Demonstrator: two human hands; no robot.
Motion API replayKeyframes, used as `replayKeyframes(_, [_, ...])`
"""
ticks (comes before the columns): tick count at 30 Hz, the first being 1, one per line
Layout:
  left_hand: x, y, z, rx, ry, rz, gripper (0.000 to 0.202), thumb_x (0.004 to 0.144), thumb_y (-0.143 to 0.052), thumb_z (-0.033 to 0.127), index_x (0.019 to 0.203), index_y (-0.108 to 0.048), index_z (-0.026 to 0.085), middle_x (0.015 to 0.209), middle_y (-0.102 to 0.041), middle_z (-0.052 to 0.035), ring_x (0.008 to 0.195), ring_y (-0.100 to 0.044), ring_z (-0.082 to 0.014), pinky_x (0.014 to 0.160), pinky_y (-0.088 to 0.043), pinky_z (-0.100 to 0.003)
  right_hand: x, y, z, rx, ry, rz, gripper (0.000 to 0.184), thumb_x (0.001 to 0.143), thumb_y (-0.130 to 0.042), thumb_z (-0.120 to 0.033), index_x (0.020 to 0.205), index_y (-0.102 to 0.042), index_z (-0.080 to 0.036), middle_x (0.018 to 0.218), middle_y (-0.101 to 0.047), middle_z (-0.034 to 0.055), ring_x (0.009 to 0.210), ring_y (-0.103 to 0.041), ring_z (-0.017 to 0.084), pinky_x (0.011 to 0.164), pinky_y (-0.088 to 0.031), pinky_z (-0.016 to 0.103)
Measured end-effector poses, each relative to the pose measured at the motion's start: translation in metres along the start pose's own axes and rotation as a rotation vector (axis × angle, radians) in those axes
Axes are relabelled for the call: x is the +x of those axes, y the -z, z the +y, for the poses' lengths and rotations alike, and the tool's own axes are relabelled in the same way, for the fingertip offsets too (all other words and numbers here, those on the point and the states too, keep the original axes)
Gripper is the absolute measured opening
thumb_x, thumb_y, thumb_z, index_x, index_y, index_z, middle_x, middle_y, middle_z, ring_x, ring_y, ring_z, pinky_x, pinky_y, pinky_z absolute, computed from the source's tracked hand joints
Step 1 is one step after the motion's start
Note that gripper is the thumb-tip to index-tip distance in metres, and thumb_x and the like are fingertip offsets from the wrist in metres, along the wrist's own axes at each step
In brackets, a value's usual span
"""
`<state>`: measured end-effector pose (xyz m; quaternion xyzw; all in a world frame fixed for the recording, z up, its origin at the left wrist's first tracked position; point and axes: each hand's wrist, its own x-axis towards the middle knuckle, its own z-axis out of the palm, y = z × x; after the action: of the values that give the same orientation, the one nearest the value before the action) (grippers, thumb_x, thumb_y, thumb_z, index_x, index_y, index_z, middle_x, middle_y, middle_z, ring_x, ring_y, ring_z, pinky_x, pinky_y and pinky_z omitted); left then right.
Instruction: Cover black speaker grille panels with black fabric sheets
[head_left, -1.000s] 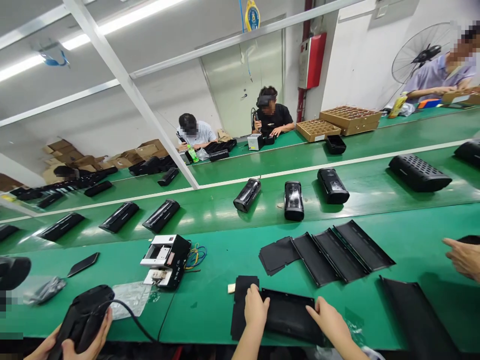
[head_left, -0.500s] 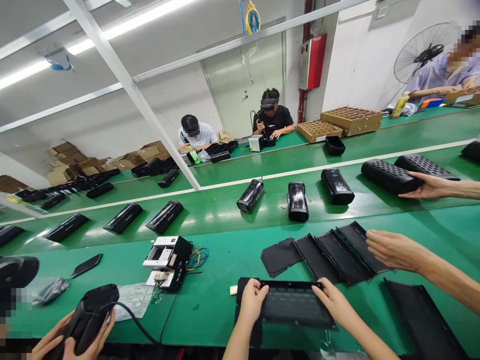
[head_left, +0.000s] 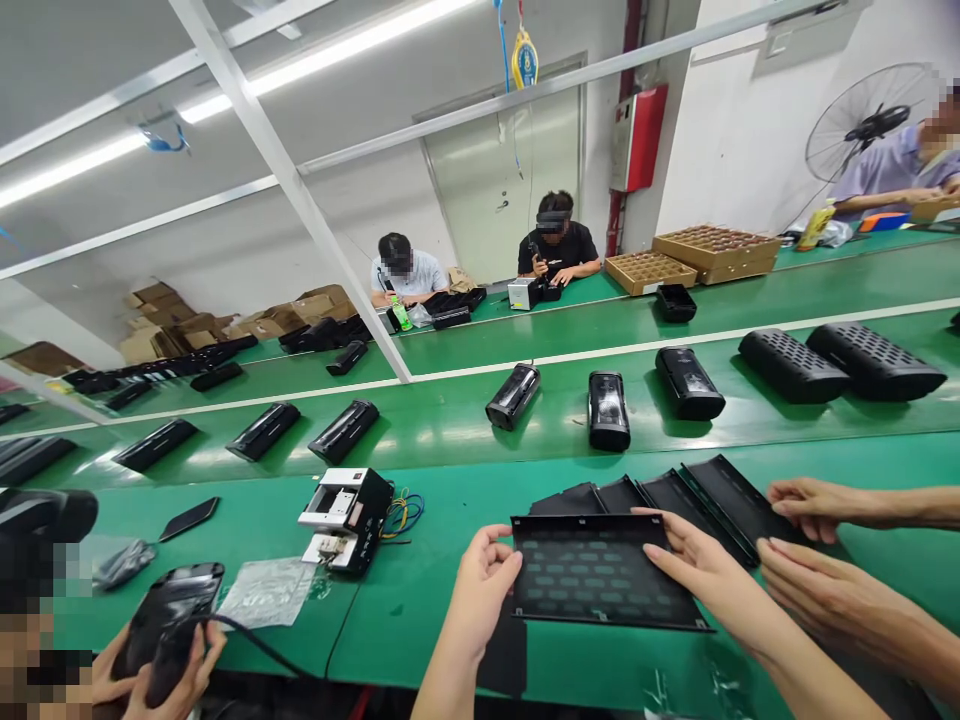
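1. The left grip (head_left: 487,575) is closed on the panel (head_left: 600,575), thumb in front at its left edge, fingers curled behind.
2. The right grip (head_left: 690,560) pinches the same panel near its upper right corner, thumb on the front face, fingers behind the top edge.
3. The panel is black, with slots across it, and is held up, tilted, above the near edge of the counter (head_left: 420,610).
4. A black sheet (head_left: 504,655) lies below it, by that near edge.
5. Behind it, more panels (head_left: 724,505) lie in a row toward the counter's far edge; a co-worker's two hands (head_left: 847,590) are at the row's right end.
6. Beyond, at the edge of the far counter (head_left: 832,256), stand a low tray (head_left: 649,290) and a taller tray (head_left: 724,272), both divided into cells. Reddish-brown pieces fill the taller one; what the low one holds is too small to tell.
7. Before them sits an open case (head_left: 677,316), its inside too dark to read.
8. Near the counter's left end, a clear bag (head_left: 124,565) holds something dark.
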<state>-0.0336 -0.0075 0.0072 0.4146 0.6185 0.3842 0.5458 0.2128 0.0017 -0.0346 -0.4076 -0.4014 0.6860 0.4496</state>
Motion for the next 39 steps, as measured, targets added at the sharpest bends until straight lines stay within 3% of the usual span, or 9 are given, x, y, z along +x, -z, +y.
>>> replayKeyframes(6, [-0.007,0.002,0.002,-0.039,-0.043,0.017,0.041,0.058,-0.063,0.031,0.091,-0.045,0.017,0.06,-0.046,0.0059,0.05,-0.04,-0.0046,0.05,-0.03,-0.017,-0.005,-0.003,-0.009,-0.057,0.022,0.031,0.043,0.069,-0.059,-0.036,0.107,-0.046,-0.021,0.117,-0.051,0.009,0.11,-0.042,0.022,0.092,-0.037,0.035])
replayKeyframes(14, [-0.036,0.002,0.031,-0.094,-0.09,-0.008,0.041,0.06,-0.064,0.026,0.097,-0.046,0.019,0.077,-0.052,-0.0005,0.064,-0.047,-0.0088,0.062,-0.038,-0.021,-0.016,-0.006,-0.026,-0.215,0.118,0.085,0.047,0.07,-0.053,-0.046,0.109,-0.05,-0.02,0.115,-0.053,0.0085,0.105,-0.048,0.023,0.09,-0.038,0.037])
replayKeyframes(19, [-0.04,0.007,0.03,-0.098,-0.129,-0.025,0.042,0.062,-0.064,0.026,0.1,-0.047,0.022,0.079,-0.05,0.0017,0.061,-0.044,-0.0059,0.061,-0.038,-0.018,-0.024,-0.008,-0.035,-0.261,0.129,0.088,0.049,0.07,-0.053,-0.044,0.112,-0.047,-0.02,0.117,-0.051,0.0088,0.105,-0.047,0.024,0.089,-0.039,0.038])
replayKeyframes(24, [-0.044,0.006,0.032,-0.069,-0.142,0.028,0.036,0.065,-0.06,0.027,0.098,-0.049,0.021,0.078,-0.052,-0.0001,0.074,-0.049,-0.0101,0.071,-0.039,-0.02,-0.03,-0.006,-0.037,-0.314,0.087,0.09,0.05,0.074,-0.048,-0.042,0.12,-0.039,-0.023,0.116,-0.052,0.0062,0.105,-0.046,0.022,0.091,-0.036,0.037])
replayKeyframes(34, [-0.044,0.005,0.027,-0.121,-0.129,-0.005,0.042,0.061,-0.064,0.025,0.099,-0.047,0.022,0.08,-0.051,0.001,0.064,-0.045,-0.0069,0.064,-0.038,-0.018,-0.028,-0.005,-0.032,-0.244,0.11,0.071,0.048,0.072,-0.054,-0.038,0.116,-0.044,-0.021,0.12,-0.048,0.0073,0.109,-0.044,0.023,0.094,-0.032,0.04])
replayKeyframes(39, [-0.049,-0.002,0.034,-0.142,-0.124,0.064,0.037,0.06,-0.064,0.025,0.095,-0.051,0.021,0.074,-0.053,0.0018,0.065,-0.046,-0.008,0.064,-0.038,-0.019,-0.028,-0.005,-0.032,-0.211,0.083,0.059,0.048,0.072,-0.051,-0.042,0.115,-0.046,-0.021,0.116,-0.053,0.0065,0.106,-0.047,0.023,0.091,-0.037,0.037])
